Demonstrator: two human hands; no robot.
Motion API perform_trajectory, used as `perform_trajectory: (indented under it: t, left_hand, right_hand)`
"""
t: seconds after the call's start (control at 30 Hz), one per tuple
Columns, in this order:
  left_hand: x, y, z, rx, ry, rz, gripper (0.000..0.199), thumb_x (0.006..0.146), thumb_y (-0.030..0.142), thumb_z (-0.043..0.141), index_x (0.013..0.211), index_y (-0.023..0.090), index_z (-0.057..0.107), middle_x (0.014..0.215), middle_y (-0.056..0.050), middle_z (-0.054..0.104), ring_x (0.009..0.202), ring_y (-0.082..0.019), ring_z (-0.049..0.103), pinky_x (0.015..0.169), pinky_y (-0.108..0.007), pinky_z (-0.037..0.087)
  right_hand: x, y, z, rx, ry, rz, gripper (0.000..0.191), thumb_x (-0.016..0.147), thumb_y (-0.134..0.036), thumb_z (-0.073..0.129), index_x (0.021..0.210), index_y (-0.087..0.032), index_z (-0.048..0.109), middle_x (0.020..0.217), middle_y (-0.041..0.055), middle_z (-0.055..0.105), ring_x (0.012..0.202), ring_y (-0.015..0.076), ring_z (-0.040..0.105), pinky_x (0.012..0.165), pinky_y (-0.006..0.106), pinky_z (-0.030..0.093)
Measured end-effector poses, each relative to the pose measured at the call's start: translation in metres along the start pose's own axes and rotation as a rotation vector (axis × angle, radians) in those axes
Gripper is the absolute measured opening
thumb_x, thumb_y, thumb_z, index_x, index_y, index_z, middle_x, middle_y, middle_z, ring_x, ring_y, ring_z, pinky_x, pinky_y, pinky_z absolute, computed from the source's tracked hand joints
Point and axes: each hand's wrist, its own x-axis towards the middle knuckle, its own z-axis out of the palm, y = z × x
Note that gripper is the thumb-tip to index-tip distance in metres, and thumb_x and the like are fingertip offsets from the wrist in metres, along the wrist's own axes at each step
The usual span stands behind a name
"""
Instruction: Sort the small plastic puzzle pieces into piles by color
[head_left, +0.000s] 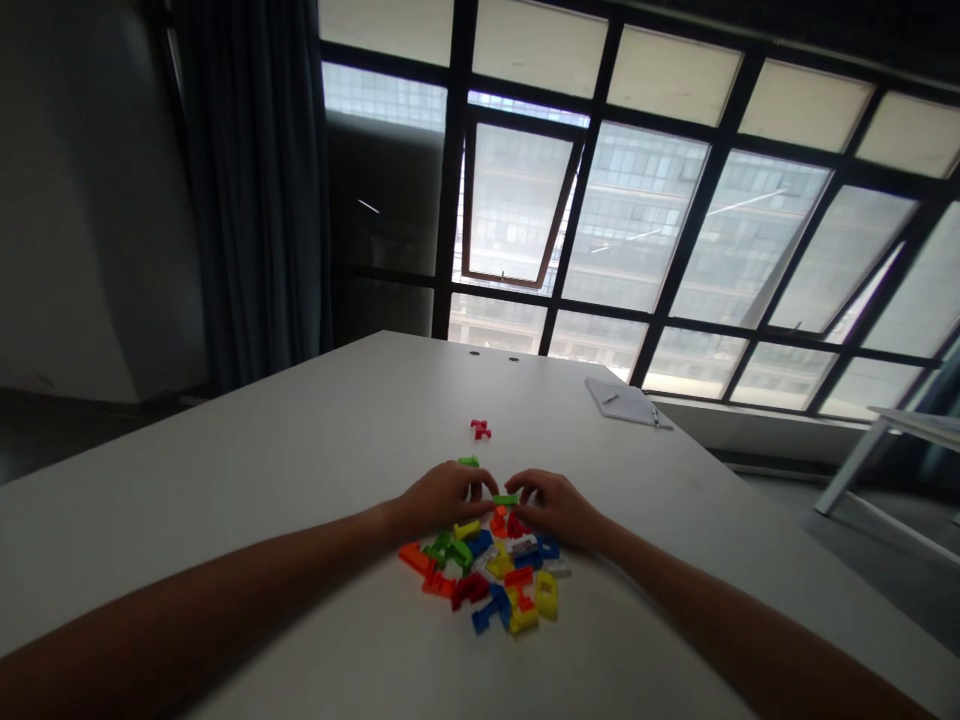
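Observation:
My left hand (pixel 448 497) and my right hand (pixel 556 508) face each other over the far side of a pile of colourful plastic building pieces. Between their curled fingertips is a small green plastic block (pixel 505 499), pinched at its two ends. Just below it lie an orange piece (pixel 499 521) and a dark red piece (pixel 517 526). The pile nearer me also has a green piece (pixel 448 550), a blue piece (pixel 492 609), a yellow piece (pixel 547 595) and a white piece (pixel 521 546). Another green piece (pixel 469 461) shows partly behind my left hand.
A red piece (pixel 481 429) lies apart, farther out on the white table (pixel 315 450). Paper sheets (pixel 628 402) with pens rest near the right edge. Beyond the table are a large gridded window (pixel 637 215) and a dark curtain (pixel 255 190). Another table (pixel 919 425) stands at right.

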Motion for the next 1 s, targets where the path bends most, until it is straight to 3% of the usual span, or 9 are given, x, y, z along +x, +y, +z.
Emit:
perform_trajectory:
  t: [0.1, 0.23, 0.37, 0.5, 0.67, 1.0]
  left_hand:
    - [-0.004, 0.002, 0.000, 0.031, 0.095, 0.046, 0.025, 0.092, 0.041, 0.066, 0.108, 0.024, 0.074, 0.081, 0.001, 0.071, 0.067, -0.013, 0.061, 0.064, -0.022, 0.042]
    - [-0.009, 0.001, 0.002, 0.073, 0.218, 0.104, 0.027, 0.096, 0.043, 0.062, 0.113, 0.024, 0.071, 0.081, 0.002, 0.070, 0.065, -0.011, 0.059, 0.064, -0.022, 0.042]
    - [-0.009, 0.000, -0.006, 0.103, 0.369, 0.188, 0.025, 0.099, 0.040, 0.059, 0.113, 0.021, 0.069, 0.078, 0.002, 0.068, 0.062, -0.010, 0.058, 0.062, -0.022, 0.042]
    - [-0.008, -0.002, -0.018, 0.191, 0.577, 0.253, 0.025, 0.100, 0.039, 0.059, 0.110, 0.019, 0.069, 0.075, 0.001, 0.064, 0.061, -0.011, 0.055, 0.060, -0.022, 0.040]
    - [-0.008, -0.011, -0.018, 0.303, 0.568, 0.298, 0.023, 0.099, 0.038, 0.061, 0.109, 0.020, 0.070, 0.073, 0.002, 0.060, 0.062, -0.011, 0.054, 0.059, -0.022, 0.038]
    - [-0.006, -0.016, -0.021, 0.287, 0.640, 0.293, 0.023, 0.100, 0.039, 0.060, 0.109, 0.020, 0.069, 0.076, 0.001, 0.060, 0.065, -0.013, 0.053, 0.061, -0.024, 0.038]
  right_hand:
    - [0.005, 0.004, 0.009, -0.033, 0.115, -0.110, 0.023, 0.080, -0.014, 0.067, 0.102, -0.019, 0.070, 0.095, 0.0038, 0.074, 0.082, 0.0180, 0.067, 0.079, 0.032, 0.053]
    - [0.003, 0.005, 0.015, -0.074, 0.298, -0.201, 0.022, 0.084, -0.020, 0.069, 0.106, -0.021, 0.065, 0.095, 0.0036, 0.073, 0.082, 0.0183, 0.067, 0.079, 0.032, 0.053]
    - [-0.001, 0.003, 0.013, -0.056, 0.391, -0.189, 0.031, 0.088, -0.020, 0.064, 0.118, -0.022, 0.058, 0.099, 0.0045, 0.074, 0.083, 0.0183, 0.067, 0.079, 0.032, 0.054]
    - [-0.001, 0.007, 0.009, -0.049, 0.429, -0.126, 0.031, 0.087, -0.017, 0.057, 0.118, -0.022, 0.057, 0.097, 0.0043, 0.076, 0.080, 0.0177, 0.066, 0.079, 0.033, 0.054]
    - [0.000, 0.011, 0.008, -0.036, 0.394, -0.084, 0.024, 0.087, -0.018, 0.057, 0.111, -0.021, 0.063, 0.095, 0.0049, 0.077, 0.081, 0.0181, 0.067, 0.077, 0.033, 0.054]
    - [-0.001, 0.010, 0.008, -0.060, 0.367, -0.093, 0.019, 0.088, -0.019, 0.057, 0.104, -0.020, 0.067, 0.094, 0.0050, 0.077, 0.081, 0.0185, 0.068, 0.078, 0.033, 0.054]
